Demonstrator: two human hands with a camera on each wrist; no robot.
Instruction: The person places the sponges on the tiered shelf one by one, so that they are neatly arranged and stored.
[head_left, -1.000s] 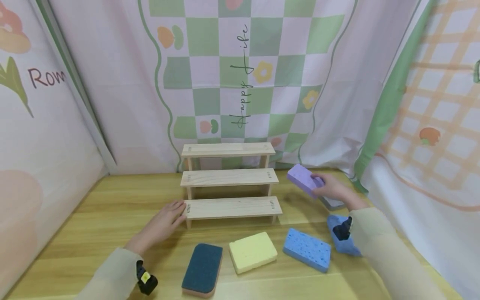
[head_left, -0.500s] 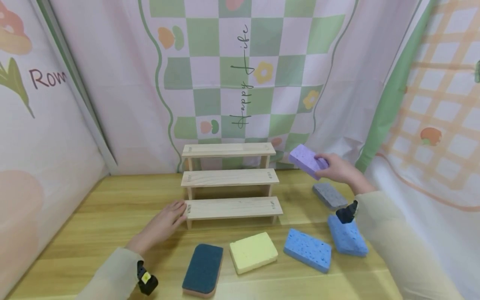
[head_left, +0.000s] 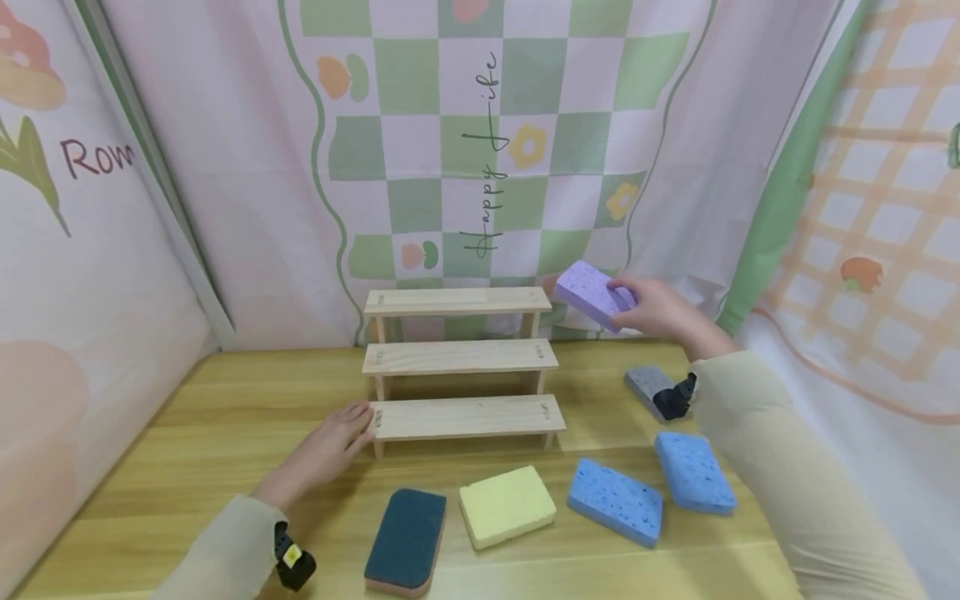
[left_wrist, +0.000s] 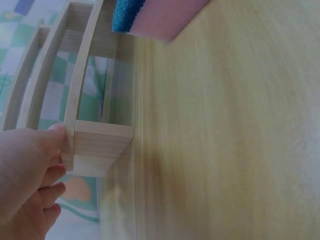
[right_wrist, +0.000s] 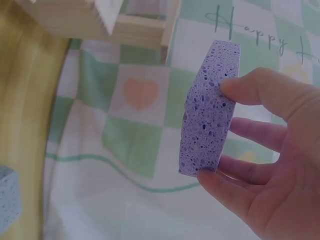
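Note:
A three-step wooden shelf point(head_left: 465, 417) stands on the table. My left hand point(head_left: 326, 450) holds the left end of its lowest board; in the left wrist view the thumb point(left_wrist: 56, 131) lies against the board's edge, with the other fingers bent near its end. A purple porous sponge point(head_left: 585, 292) is pinched in my right hand point(head_left: 652, 312), raised to the right of the top board. The right wrist view shows my thumb on one side of the purple sponge and fingers on the other. Grey sponge point(head_left: 647, 388) lies below the right hand, partly covered by the wrist camera.
Along the front lie a dark green-topped scrub sponge point(head_left: 407, 537), a yellow sponge point(head_left: 507, 507) and two blue sponges point(head_left: 615, 502), one further right. The wooden table point(head_left: 247, 400) is bounded by printed curtains point(head_left: 225, 208) behind and at both sides.
My right hand has lifted the purple sponge and then moved it left toward the top board. More of the grey sponge and the right blue sponge shows. My left hand stays put.

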